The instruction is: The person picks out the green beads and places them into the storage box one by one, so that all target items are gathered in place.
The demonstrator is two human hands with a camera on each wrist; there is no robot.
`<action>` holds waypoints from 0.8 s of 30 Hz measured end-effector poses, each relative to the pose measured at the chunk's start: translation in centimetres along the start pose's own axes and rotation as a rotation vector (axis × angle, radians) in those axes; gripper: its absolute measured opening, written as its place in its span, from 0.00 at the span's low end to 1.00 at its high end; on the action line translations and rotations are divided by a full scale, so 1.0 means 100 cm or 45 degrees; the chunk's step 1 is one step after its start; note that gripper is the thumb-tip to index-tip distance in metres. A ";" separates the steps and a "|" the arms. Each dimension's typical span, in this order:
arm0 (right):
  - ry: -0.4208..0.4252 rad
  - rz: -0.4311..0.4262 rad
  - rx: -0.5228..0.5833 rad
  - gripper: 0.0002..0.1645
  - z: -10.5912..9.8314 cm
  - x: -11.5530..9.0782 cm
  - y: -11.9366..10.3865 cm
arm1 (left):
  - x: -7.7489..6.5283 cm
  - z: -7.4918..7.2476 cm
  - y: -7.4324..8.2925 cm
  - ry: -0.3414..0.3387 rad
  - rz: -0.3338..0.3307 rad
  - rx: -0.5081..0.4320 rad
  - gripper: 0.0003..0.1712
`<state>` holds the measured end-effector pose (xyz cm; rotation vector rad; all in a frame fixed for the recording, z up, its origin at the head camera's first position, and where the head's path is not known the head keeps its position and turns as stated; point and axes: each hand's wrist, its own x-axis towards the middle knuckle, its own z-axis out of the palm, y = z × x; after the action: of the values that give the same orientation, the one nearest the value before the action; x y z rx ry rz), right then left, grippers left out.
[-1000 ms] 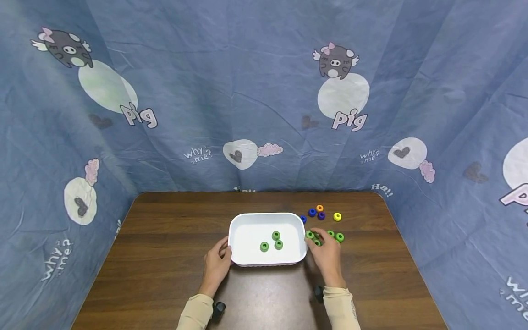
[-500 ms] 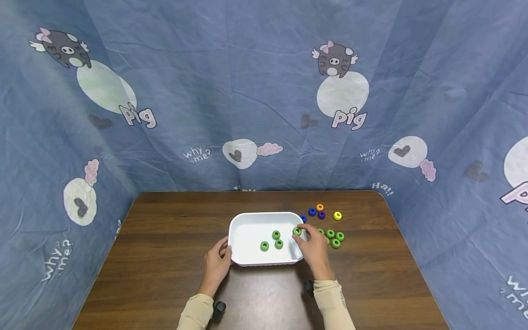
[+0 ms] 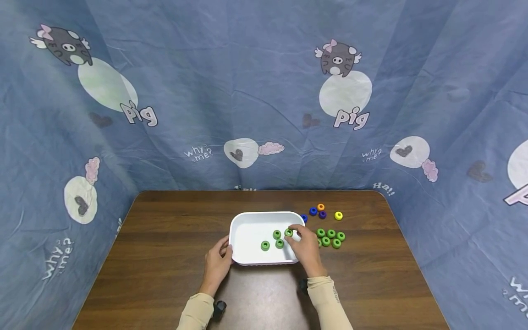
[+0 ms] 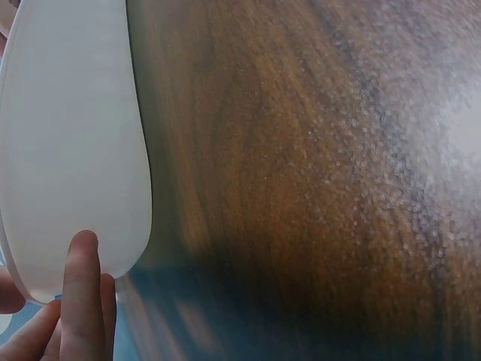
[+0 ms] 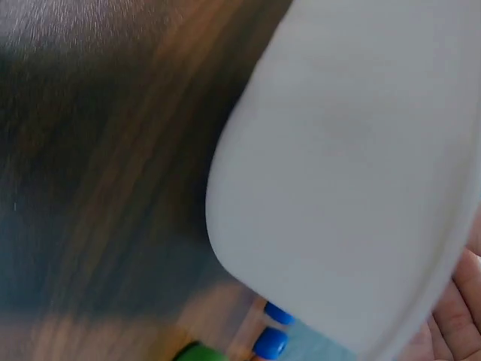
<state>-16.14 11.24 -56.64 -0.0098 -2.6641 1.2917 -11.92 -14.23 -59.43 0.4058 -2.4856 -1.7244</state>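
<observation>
A white rectangular tray (image 3: 251, 224) sits mid-table, with three loose green ring-shaped beads, one of them a green bead (image 3: 265, 245), on its floor. My left hand (image 3: 217, 265) holds the tray's near left end, its fingers (image 4: 83, 293) against the outer wall in the left wrist view. Over the tray's right side, my right hand (image 3: 306, 250) pinches another green bead (image 3: 288, 233) between thumb and fingertips. In the right wrist view the tray wall (image 5: 338, 165) hides that bead, and only part of the hand (image 5: 455, 308) shows.
Right of the tray lies a cluster of several green beads (image 3: 331, 233). Behind it are blue beads (image 3: 313, 211), a purple bead (image 3: 322, 214), an orange bead (image 3: 321, 207) and a yellow bead (image 3: 338, 215). A patterned blue curtain (image 3: 264, 101) surrounds the wooden table (image 3: 165, 229).
My right hand has picked a green bead from the cluster and carried it left, over the tray's rim to near the other beads. My left hand and the tray stay put.
</observation>
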 end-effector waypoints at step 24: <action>-0.047 -0.087 -0.216 0.15 0.020 0.003 -0.001 | -0.001 -0.001 0.001 0.000 0.013 0.002 0.23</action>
<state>-16.72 9.62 -57.73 0.0829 -2.7709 1.0534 -11.86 -14.22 -59.32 0.3928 -2.4844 -1.7191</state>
